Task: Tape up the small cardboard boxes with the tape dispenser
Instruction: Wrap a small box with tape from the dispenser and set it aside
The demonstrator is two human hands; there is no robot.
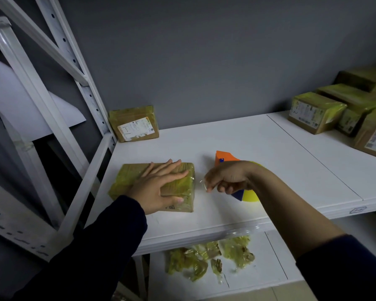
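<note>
My left grip (159,187) lies flat on top of the small brown cardboard box wrapped in yellowish clear tape (128,177), fingers straight and slightly spread across its lid, thumb stretched along the near edge; nothing is curled round the box, the palm just presses on it. The box sits near the front left of the white shelf (258,148), close to the white metal rack upright (91,101). My right grip (228,179) is closed round the handle of the orange and blue plastic tape dispenser (225,156), fingers wrapped tight underneath, knuckles turned towards the box. The dispenser's orange end sticks up behind my wrist, and its yellow tape roll (251,195) shows below it, just above the shelf. A short strip of clear tape (201,183) glints between the box's right edge and my right fingers; I cannot tell whether it is attached to the box. Another taped cardboard box with a white label (134,123) leans in the back left corner against the grey wall (204,61), well apart from my hands. A cluster of taped labelled boxes (315,112) stands at the far right of the shelf. On the lower white shelf (269,268) lies a heap of crumpled yellowish tape scraps (206,259)
</note>
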